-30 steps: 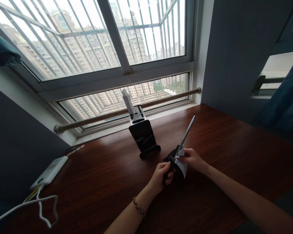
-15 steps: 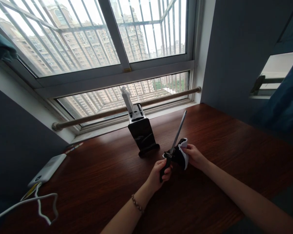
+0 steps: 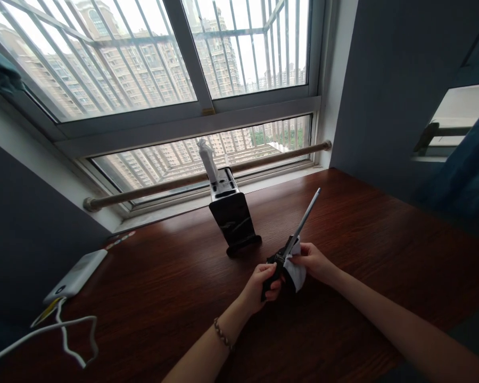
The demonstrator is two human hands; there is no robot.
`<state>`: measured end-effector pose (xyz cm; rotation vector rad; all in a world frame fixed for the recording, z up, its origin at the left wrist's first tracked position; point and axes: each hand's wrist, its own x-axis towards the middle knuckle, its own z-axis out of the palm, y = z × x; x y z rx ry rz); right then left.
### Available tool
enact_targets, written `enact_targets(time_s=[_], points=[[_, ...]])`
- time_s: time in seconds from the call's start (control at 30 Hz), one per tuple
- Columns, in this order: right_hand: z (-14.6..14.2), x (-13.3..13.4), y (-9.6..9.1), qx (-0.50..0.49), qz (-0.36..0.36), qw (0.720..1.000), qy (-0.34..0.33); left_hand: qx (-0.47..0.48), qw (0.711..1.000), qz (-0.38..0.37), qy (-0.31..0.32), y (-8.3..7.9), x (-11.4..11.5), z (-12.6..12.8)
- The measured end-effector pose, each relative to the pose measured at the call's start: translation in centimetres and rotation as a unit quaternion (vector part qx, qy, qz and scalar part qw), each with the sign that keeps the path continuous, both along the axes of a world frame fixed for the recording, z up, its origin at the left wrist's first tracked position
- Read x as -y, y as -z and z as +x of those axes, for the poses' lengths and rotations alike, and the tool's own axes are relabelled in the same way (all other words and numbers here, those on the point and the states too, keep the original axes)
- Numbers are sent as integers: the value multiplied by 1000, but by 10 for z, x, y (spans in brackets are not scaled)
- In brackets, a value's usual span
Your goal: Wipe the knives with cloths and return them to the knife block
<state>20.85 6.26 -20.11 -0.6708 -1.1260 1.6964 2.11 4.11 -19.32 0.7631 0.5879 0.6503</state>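
Observation:
My left hand (image 3: 261, 286) is closed round the black handle of a sharpening steel (image 3: 303, 222), whose grey rod points up and to the right. My right hand (image 3: 313, 260) pinches a black-and-white cloth (image 3: 294, 270) against the base of the rod, just above the handle. Both hands hover over the dark wooden table (image 3: 343, 298), a little in front of a black knife block (image 3: 232, 217). One white handle (image 3: 206, 158) sticks up out of the block.
A white power bank (image 3: 76, 275) with a white cable (image 3: 64, 332) lies at the table's left edge. Behind the table runs a barred window with a wooden rail (image 3: 167, 182). Blue curtain fabric hangs at the right.
The rod tilted upright half a second ago and now leans right again. The cloth, briefly held off to the side, is back at the rod's base.

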Motion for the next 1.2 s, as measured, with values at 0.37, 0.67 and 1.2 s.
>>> enact_targets(time_s=[0.37,0.67,1.2], points=[[1,-1,-4,108,67,991,47,4,1000,-11,1,-2,0,0],[1,-2,2,97,39,994,45,1,1000,-20,3,-2,0,1],[-1,-2,3,84,29,995,48,-8,1000,-15,-4,-3,0,2]])
